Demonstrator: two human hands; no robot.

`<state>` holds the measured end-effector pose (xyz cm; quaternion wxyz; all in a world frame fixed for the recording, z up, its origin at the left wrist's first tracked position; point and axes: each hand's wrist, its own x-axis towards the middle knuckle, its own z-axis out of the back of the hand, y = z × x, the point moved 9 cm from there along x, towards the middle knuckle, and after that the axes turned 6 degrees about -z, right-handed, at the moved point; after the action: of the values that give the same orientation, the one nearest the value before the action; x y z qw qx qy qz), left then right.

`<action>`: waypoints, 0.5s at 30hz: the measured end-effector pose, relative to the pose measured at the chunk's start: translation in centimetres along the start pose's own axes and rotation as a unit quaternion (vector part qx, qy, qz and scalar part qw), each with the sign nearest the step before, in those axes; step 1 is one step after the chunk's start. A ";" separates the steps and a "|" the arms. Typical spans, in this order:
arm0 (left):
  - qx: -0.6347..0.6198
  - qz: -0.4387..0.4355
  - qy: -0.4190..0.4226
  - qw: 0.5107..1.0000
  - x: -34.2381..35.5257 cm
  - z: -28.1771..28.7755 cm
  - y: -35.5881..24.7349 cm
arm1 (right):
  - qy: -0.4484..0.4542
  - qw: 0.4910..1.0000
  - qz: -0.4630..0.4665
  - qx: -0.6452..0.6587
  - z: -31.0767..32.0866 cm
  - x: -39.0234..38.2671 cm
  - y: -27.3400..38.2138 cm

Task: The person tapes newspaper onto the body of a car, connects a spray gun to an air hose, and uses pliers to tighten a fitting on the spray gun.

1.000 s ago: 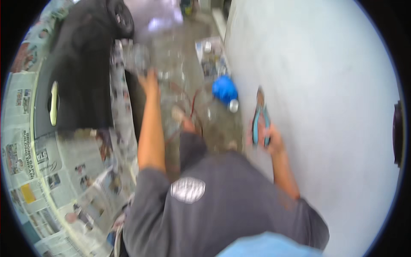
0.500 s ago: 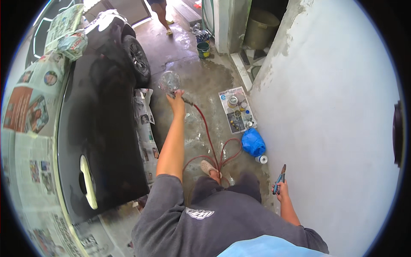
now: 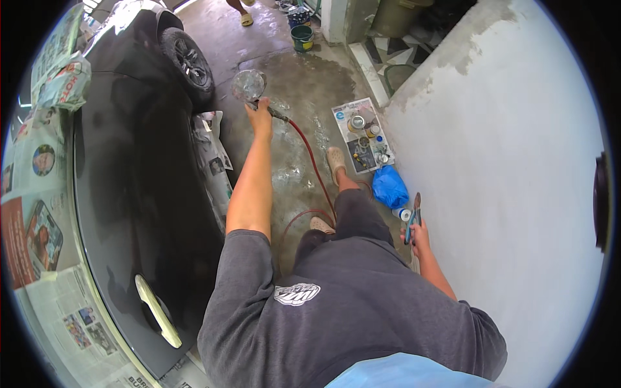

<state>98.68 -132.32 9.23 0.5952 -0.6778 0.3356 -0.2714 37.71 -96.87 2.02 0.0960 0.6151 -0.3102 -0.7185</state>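
Note:
My left hand (image 3: 260, 116) is stretched out ahead, closed round a spray gun with a clear cup (image 3: 249, 85). From the gun's grip a red hose (image 3: 309, 152) runs back toward my feet. The gun is held over the floor, to the right of the car's wheel (image 3: 188, 62) and apart from the dark car side (image 3: 129, 168). Low at my right side, my right hand (image 3: 419, 238) is closed on pliers with blue handles (image 3: 416, 205), jaws pointing up, near the pale wall (image 3: 498, 168). A pale-covered door handle (image 3: 157, 310) is at lower left.
Newspaper (image 3: 45, 349) covers the car's upper side. Several cans stand on a newspaper sheet (image 3: 341, 115) by the wall, with a blue plastic bag (image 3: 389, 187) and a white can (image 3: 402, 213) behind it. Farther off are a green bucket (image 3: 301, 39) and another person's foot (image 3: 246, 20).
I have stepped forward, my right foot now ahead of the left. The wheel and bucket sit higher in view. Both hands still hold the same tools; the pliers have come up in the picture.

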 end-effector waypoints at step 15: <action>-0.001 0.172 -0.034 0.984 18.4 -8.4 5.7 | 0.178 0.980 0.074 -0.049 -36.4 22.4 31.6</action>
<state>103.04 -152.31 4.25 0.6431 -0.6196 0.4272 -0.1414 59.26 -145.38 -0.45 0.2325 0.7030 -0.2967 -0.6030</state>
